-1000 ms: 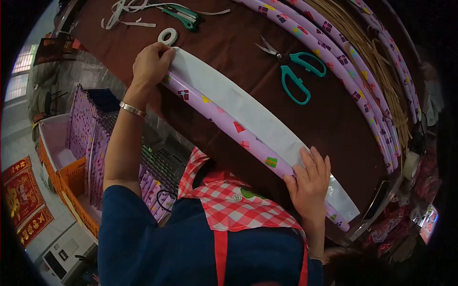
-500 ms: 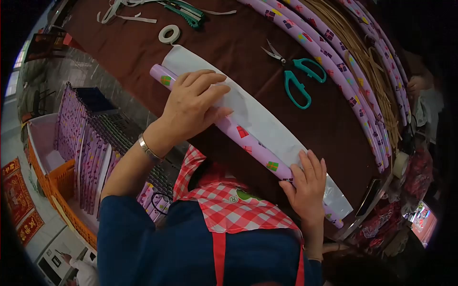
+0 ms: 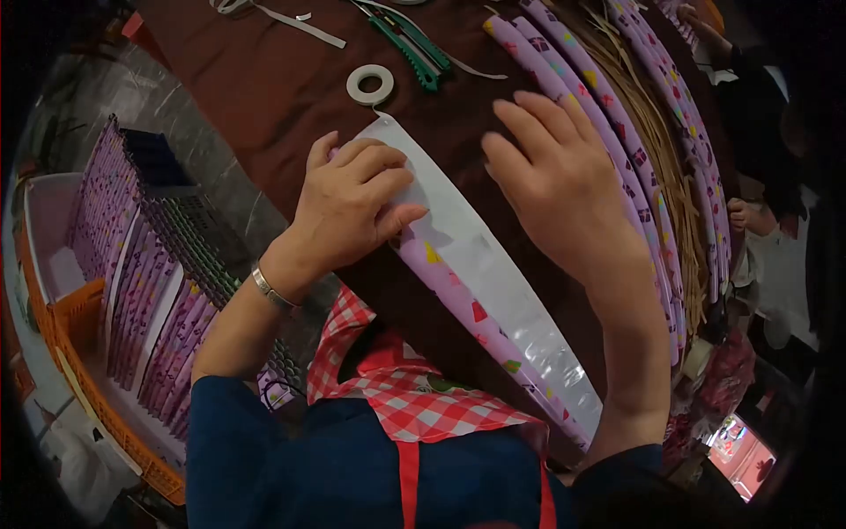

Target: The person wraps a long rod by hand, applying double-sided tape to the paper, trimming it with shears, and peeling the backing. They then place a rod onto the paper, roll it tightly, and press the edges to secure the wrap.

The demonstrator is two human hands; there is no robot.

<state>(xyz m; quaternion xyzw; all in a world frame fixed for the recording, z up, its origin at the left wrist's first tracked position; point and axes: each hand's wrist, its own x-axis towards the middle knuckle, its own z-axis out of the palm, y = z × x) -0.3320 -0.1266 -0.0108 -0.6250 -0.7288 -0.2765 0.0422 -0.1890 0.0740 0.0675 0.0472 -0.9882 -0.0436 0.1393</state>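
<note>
A roll of purple gift-patterned wrapping paper lies diagonally on the table, its loose flap showing the white inner side. My left hand is closed over the upper end of this roll, thumb on the near flap. Over the table to the right, my right hand is raised with its fingers apart and bent; nothing shows in it. The scissors seen earlier are hidden, with my right hand over that area. A white tape roll touches the flap's top corner by a short strip.
A green utility knife and white strips lie at the table's far side. Finished purple rolls and brown strips line the right. An orange crate with folded purple papers stands left. Another person's hand is far right.
My right hand has lifted off the lower end of the paper roll and moved up and away over the scissors. My left hand stays on the roll. The view has shifted slightly.
</note>
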